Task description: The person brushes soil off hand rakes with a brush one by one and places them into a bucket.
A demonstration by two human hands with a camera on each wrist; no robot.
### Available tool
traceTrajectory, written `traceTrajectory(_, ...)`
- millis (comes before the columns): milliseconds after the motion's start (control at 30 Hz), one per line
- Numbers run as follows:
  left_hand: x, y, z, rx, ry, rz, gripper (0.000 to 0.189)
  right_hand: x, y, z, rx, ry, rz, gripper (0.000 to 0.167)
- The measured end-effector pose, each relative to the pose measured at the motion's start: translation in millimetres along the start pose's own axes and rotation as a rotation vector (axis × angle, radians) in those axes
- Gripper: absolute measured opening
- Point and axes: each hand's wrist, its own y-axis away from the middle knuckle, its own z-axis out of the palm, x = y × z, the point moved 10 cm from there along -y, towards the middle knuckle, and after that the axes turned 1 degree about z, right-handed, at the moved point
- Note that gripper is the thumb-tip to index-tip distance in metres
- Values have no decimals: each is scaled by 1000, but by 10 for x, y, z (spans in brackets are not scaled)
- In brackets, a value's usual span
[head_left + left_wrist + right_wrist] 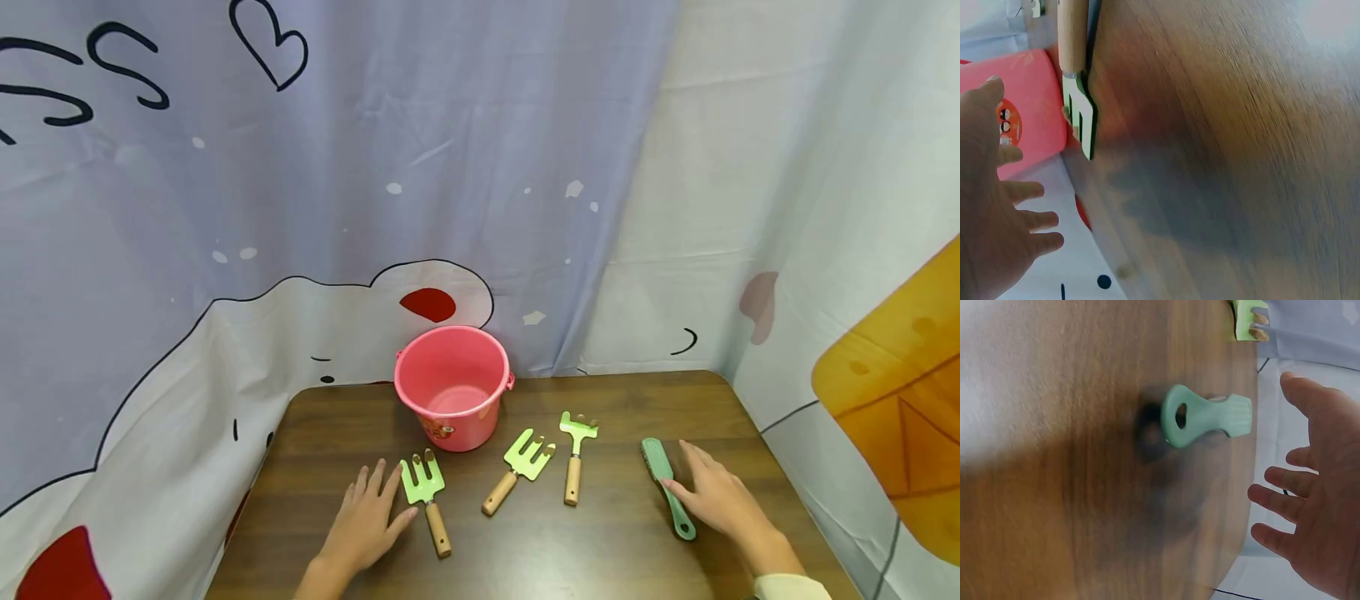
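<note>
My left hand is over the left side of the table, fingers spread and holding nothing. Just right of it lies a small hand fork with green tines and a wooden handle. On the other side, my right hand hovers beside a green brush, its thumb overlapping the brush in the head view. The right wrist view shows those fingers loosely extended, apart from the brush. Between the hands lie a second green fork and a small green rake, both wooden-handled.
A pink bucket stands upright at the back of the brown wooden table, its inside bare. Behind and beside the table hangs a printed curtain, close to the table's back edge.
</note>
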Motion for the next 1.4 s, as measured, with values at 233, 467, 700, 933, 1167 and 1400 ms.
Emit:
traceTrajectory(233,114,-31,27,-5,27,4,72,21,-8,103,-14,-6,56,88)
traceTrajectory(467,196,-70,33,8,13,27,72,43,-41,171,12,-15,95,89)
traceTrajectory(700,284,-74,64,16,9,65,71,82,-75,276,16,-58,123,85)
traceTrajectory(933,312,-56,83,28,-10,78,69,86,-106,338,46,-52,125,79)
traceTrajectory(1167,383,-39,119,53,-32,116,69,82,-113,372,42,-31,154,68)
traceTrajectory(1400,447,-14,161,71,-55,145,70,56,-102,375,48,-42,170,54)
